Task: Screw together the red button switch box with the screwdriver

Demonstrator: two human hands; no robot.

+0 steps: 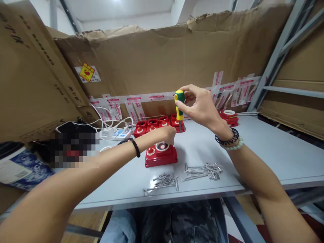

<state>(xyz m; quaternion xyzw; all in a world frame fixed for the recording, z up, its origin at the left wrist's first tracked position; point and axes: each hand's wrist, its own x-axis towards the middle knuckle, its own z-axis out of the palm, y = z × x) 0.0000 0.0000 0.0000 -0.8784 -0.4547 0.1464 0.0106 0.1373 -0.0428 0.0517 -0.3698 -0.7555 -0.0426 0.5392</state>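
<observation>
My right hand [198, 104] grips a green and yellow screwdriver [179, 105] by its handle, holding it upright with the shaft pointing down. My left hand [169, 135] is curled closed just left of the shaft, at the back of a red box [162, 158]. Its fingertips are hidden, so what they pinch cannot be seen. A red knob and a white-ringed round dial show on the box's top. In front of the box lies a pile of screws [165, 179]. To its right sits a second heap of metal hardware [210, 171], with T-shaped pieces among it.
Several more red boxes [141, 128] stand in a row behind, and another red box [229, 118] is at the back right. A white power strip [113, 134] with tangled cables lies at left, near a blue and white cup [22, 167]. Cardboard [152, 64] walls the table's back.
</observation>
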